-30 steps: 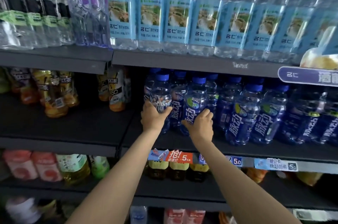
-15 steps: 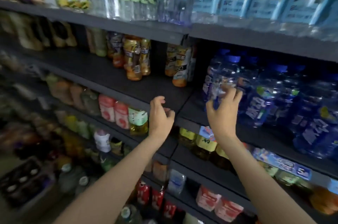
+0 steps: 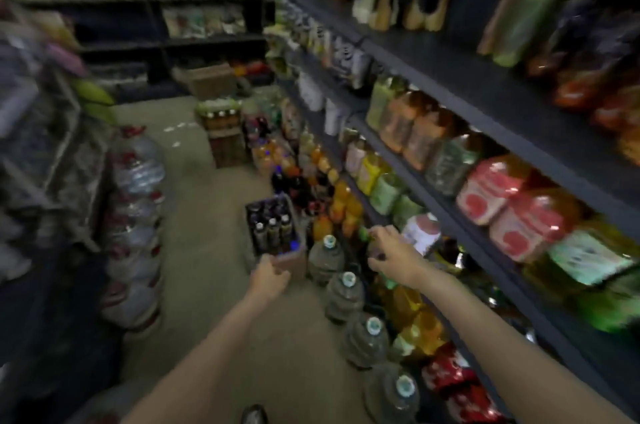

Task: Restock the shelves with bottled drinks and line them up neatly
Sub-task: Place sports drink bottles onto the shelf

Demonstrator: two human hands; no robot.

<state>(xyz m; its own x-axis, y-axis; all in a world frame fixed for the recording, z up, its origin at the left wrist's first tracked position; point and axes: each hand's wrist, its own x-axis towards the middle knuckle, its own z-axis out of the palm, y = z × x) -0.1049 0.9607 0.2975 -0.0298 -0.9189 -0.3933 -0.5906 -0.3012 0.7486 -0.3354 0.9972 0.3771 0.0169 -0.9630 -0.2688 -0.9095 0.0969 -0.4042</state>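
You're reaching both hands, left hand (image 3: 269, 279) and right hand (image 3: 391, 252), grips looking empty, toward the crate of bottles (image 3: 273, 231) on the floor; rushing blurred, you're risking toppling the water jugs (image 3: 325, 259).

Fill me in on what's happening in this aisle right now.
A person is restocking drinks in a shop aisle. Both hands hold nothing: the left hand reaches down toward an open box of dark bottles on the floor, and the right hand is out in front of the lower shelf. Large water jugs stand in a row along the shelf base. The picture is motion-blurred.
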